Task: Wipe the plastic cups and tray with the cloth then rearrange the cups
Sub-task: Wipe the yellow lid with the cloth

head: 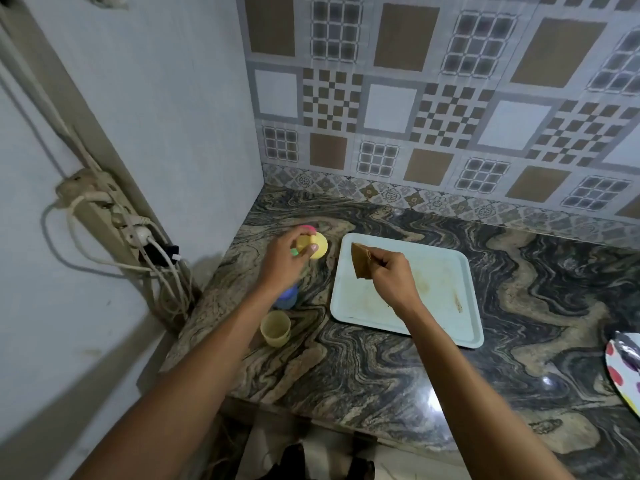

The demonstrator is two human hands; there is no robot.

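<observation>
My left hand [289, 259] grips a yellow plastic cup [313, 247] lifted above the counter's left side, its base turned toward the camera. A pink cup [308, 229] and a green cup [294, 251] peek out behind that hand. Below my left wrist stands a blue cup [288, 298], and nearer the front an upright pale yellow cup [275, 328]. My right hand [389, 271] pinches a folded brown cloth [361, 264] over the left part of the pale blue tray [446, 296], which shows brownish stains.
The marble-patterned counter [363, 368] ends at a front edge below my arms. A wall with a power strip and cables [114, 216] stands at the left. Patterned tiles back the counter. A dotted plate [623, 368] sits at the right edge.
</observation>
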